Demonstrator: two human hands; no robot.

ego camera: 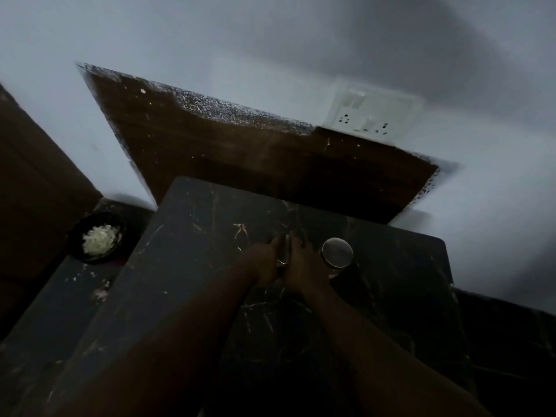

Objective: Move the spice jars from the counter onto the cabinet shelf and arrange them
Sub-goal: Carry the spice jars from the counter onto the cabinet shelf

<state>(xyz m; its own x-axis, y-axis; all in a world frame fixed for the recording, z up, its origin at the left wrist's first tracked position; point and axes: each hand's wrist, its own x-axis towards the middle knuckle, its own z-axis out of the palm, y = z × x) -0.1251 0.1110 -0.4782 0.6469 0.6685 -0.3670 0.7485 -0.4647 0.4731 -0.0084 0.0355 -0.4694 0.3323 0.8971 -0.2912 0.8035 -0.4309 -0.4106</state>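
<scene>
The scene is dim. On a black marble slab (391,281) both my hands close around one spice jar (283,254), of which only a thin metallic strip shows between the palms. My left hand (264,260) presses its left side and my right hand (301,261) its right side. Just to the right stands a second spice jar (337,253), upright, with a round steel lid and a glass body, close to my right hand; whether they touch is unclear.
A brown wooden board (240,152) stands behind the slab against the pale wall. A white socket plate (376,112) is on the wall. A black bowl (96,237) with white chopped food sits on the lower counter (60,311) at left.
</scene>
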